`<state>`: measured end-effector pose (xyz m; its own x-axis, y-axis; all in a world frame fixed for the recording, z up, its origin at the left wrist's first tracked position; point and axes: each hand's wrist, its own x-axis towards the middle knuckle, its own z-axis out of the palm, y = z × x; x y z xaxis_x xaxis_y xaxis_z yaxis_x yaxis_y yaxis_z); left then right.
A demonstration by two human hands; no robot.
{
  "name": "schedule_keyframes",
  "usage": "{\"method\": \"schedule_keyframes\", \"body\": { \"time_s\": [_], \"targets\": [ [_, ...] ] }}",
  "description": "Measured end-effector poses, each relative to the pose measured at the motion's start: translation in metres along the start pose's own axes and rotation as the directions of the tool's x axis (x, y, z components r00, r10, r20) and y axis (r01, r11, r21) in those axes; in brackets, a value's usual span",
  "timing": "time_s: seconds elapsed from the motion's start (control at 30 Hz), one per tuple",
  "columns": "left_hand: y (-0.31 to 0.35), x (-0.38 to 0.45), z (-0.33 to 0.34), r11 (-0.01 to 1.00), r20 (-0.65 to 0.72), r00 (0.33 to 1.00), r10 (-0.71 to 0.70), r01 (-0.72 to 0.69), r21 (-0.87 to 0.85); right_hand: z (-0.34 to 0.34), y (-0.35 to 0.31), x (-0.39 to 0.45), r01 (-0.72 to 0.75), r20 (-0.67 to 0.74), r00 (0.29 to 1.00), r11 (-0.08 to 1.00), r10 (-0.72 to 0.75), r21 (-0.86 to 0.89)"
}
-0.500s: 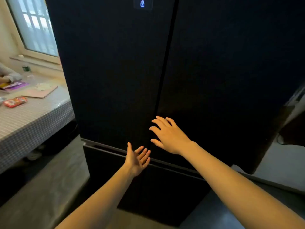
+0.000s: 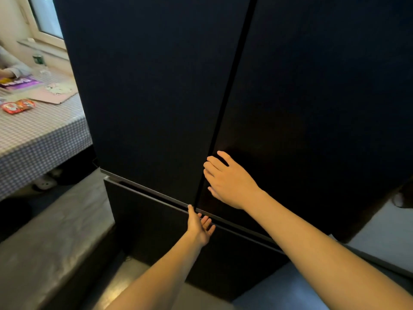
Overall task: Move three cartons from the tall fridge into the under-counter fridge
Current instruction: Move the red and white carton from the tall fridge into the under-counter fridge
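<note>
The tall fridge (image 2: 156, 86) is black and fills most of the view, with two upper doors meeting at a vertical seam and a drawer front below. Both doors are closed. My right hand (image 2: 228, 180) lies flat on the right door, fingertips at the seam near its lower end. My left hand (image 2: 200, 224) is palm up just under the bottom edge of the left door, fingers reaching into the gap above the drawer. No cartons are in view, and neither is the under-counter fridge.
A table with a checked cloth (image 2: 40, 139) stands close on the left, carrying red snack packets (image 2: 17, 106), a purple book and a pink board. Another person's sleeve rests at its far edge. A window is behind it. Grey floor lies at both sides.
My left hand has risen to the bottom edge of the left door. My right hand has shifted slightly toward the seam. The view has moved closer to the fridge.
</note>
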<state>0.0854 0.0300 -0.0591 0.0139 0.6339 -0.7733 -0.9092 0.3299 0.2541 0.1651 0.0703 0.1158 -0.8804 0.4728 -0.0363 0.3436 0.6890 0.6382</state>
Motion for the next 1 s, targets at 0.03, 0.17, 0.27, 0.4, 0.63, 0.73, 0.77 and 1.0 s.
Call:
{"method": "schedule_keyframes", "body": {
  "time_s": [0.03, 0.17, 0.27, 0.4, 0.63, 0.73, 0.77, 1.0],
  "targets": [
    [-0.002, 0.001, 0.003, 1.0, -0.01, 1.0, 0.001, -0.001, -0.017, 0.001, -0.001, 0.0, -0.008, 0.007, 1.0, 1.0, 0.008, -0.004],
    [-0.005, 0.01, 0.015, 0.997, -0.011, 0.999, 0.032, -0.033, -0.067, 0.003, -0.003, 0.0, -0.006, 0.03, 1.0, 0.997, 0.008, -0.074],
    [-0.009, 0.014, 0.017, 0.998, -0.018, 0.999, 0.035, -0.036, -0.051, 0.005, -0.005, -0.001, -0.023, 0.034, 0.999, 0.996, 0.025, -0.08],
    [-0.012, 0.014, 0.013, 0.999, 0.002, 0.999, 0.051, -0.051, -0.006, 0.007, -0.012, 0.001, -0.077, 0.064, 0.995, 0.995, 0.081, -0.068],
    [-0.016, 0.009, -0.003, 0.998, 0.062, 0.997, 0.051, -0.052, 0.028, 0.001, -0.021, -0.003, -0.087, 0.053, 0.994, 0.994, 0.091, -0.072],
    [-0.022, 0.002, -0.011, 0.998, 0.078, 0.995, 0.063, -0.064, 0.017, -0.002, -0.031, -0.012, -0.089, 0.037, 0.995, 0.993, 0.093, -0.079],
    [-0.024, -0.001, -0.014, 0.998, 0.087, 0.994, 0.062, -0.064, 0.017, -0.004, -0.034, -0.015, -0.089, 0.035, 0.995, 0.993, 0.093, -0.081],
    [-0.04, -0.026, -0.044, 0.998, 0.094, 0.995, 0.033, -0.038, 0.044, -0.024, -0.063, -0.043, -0.121, -0.01, 0.993, 0.989, 0.12, -0.085]
  ]
}}
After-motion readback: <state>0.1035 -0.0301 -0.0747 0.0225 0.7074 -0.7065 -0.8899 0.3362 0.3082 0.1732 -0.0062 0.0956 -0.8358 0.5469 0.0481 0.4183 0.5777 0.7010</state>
